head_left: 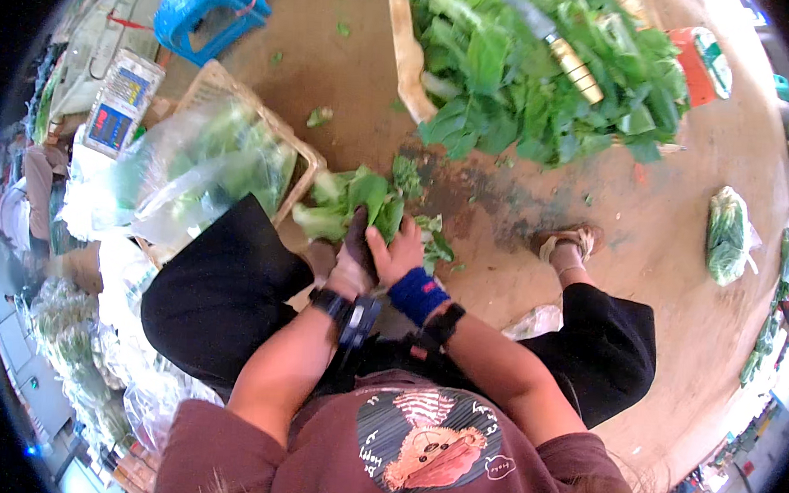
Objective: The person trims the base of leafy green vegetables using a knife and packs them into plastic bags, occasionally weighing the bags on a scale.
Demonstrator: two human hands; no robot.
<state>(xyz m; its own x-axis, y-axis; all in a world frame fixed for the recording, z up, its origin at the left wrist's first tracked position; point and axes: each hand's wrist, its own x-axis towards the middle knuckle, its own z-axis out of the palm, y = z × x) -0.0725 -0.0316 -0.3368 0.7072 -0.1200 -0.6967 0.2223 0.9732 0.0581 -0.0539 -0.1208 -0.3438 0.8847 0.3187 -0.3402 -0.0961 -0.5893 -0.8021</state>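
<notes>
My left hand [355, 255], in a dark, soiled glove, is closed around a bunch of leafy greens [366, 195] with pale stems, held low between my knees. Beside it, my right hand [399, 254] is bare and wears a blue wristband; its thumb and fingers close on the same bunch, and the leaves partly cover the fingertips. Loose leaves [407, 177] lie just beyond the bunch. To the left, a wicker-like basket [304, 174] holds a clear plastic bag [210, 158] with greens inside.
A large heap of greens [494, 99] fills a crate [410, 76] ahead, with a knife [573, 66] lying on top. A blue plastic stool [192, 17] stands far left. An orange box [699, 64] sits behind the heap. A wrapped leafy bundle [728, 235] lies on the right floor.
</notes>
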